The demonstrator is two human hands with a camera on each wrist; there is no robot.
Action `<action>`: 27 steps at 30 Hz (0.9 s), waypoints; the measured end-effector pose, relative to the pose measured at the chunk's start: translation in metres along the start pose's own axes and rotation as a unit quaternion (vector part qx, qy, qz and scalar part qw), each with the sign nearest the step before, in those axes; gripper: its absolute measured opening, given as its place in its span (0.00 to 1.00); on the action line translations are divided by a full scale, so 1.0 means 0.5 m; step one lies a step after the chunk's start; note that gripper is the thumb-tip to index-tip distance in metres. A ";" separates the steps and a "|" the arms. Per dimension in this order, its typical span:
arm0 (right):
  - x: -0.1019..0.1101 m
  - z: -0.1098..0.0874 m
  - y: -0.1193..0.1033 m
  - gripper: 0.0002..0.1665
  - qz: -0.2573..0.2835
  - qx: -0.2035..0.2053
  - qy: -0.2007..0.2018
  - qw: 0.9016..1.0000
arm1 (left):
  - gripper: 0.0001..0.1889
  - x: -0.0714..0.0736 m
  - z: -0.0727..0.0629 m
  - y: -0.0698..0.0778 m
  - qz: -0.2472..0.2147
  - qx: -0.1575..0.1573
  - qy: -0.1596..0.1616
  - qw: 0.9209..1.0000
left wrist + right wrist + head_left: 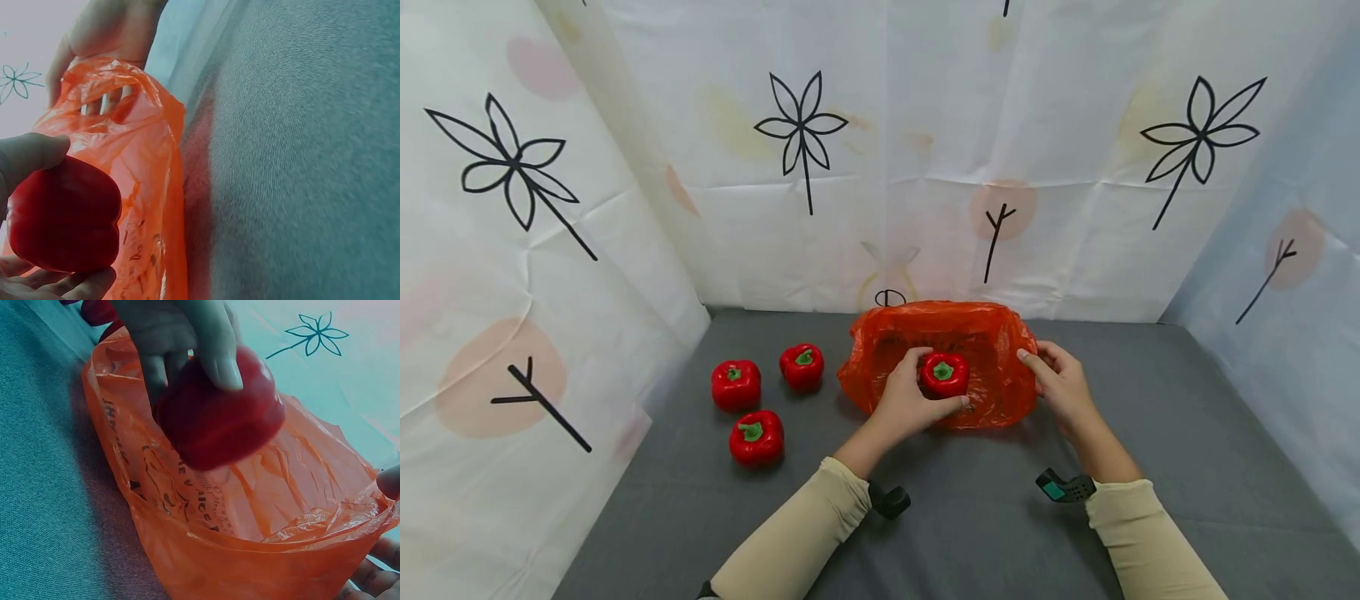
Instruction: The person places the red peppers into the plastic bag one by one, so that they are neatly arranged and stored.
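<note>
A red bell pepper [945, 375] with a green stem is gripped between the thumb and fingers of my left hand [904, 402], held over the mouth of an orange plastic bag [1000, 392]. In the right wrist view the pepper [219, 412] hangs above the bag's opening, and dark print shows on the plastic. My right hand [1063, 387] pinches the bag's right edge between thumb and fingers. The left wrist view shows that hand [112, 37] at the bag's handle, with several fingers behind the plastic. The bag's bottom inside is partly hidden by my left hand and the pepper.
On the grey tabletop [970, 517], left of the bag, sit three more red bell peppers: one at the back [802, 367], one at far left [736, 385] and one in front [757, 438]. A white patterned cloth [887, 167] stands behind and along both sides.
</note>
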State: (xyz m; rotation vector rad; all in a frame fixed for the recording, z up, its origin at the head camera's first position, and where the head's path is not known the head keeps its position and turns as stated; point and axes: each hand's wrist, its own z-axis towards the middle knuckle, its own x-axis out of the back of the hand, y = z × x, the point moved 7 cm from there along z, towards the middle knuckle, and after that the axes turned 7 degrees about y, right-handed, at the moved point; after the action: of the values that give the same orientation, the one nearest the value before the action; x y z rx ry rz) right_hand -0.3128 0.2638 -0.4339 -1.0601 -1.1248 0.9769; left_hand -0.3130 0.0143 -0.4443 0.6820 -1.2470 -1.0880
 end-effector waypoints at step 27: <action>-0.002 0.002 0.002 0.30 0.004 -0.003 0.000 1.000 | 0.43 -0.082 0.079 -0.023 -0.028 0.034 0.003 0.999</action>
State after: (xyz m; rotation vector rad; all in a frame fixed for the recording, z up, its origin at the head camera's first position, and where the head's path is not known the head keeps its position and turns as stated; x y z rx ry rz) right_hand -0.3142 0.2631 -0.4349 -1.0695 -1.1262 0.9799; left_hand -0.3525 0.0534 -0.4616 0.7756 -1.2707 -1.0924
